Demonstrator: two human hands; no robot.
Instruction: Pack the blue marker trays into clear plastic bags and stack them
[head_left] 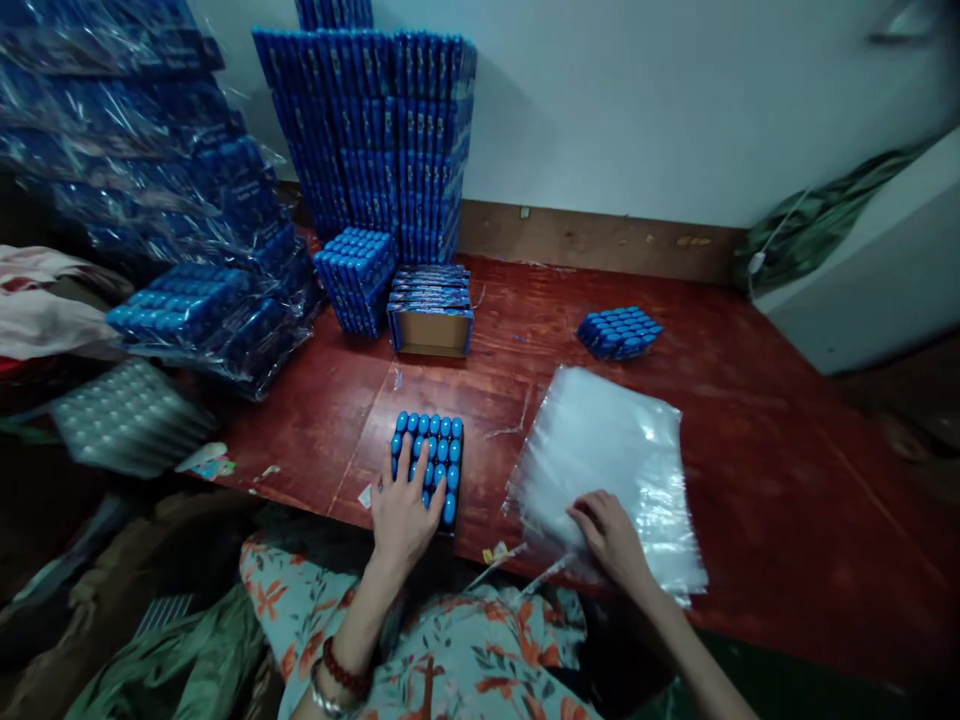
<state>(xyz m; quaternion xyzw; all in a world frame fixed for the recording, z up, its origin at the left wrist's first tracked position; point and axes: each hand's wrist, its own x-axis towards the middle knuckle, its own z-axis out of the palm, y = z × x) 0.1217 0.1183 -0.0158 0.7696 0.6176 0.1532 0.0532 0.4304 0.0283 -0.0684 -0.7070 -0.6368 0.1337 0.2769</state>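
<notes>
My left hand (406, 508) rests with spread fingers on a tray of shiny blue egg-shaped pieces (441, 450) near the table's front edge. To the right lies a stack of clear plastic bags (607, 450). At the lower left part of that stack is my right hand (606, 532), its fingers bent and pinched together at the plastic; whether a bag is between them is too small to tell.
Tall stacks of blue packs (367, 140) stand at the back, with an open cardboard box (431, 325) before them. Plastic-wrapped packs (187, 300) and a pale tray stack (131, 415) are at left. A small blue pack (619, 332) lies back right on the red table (772, 450).
</notes>
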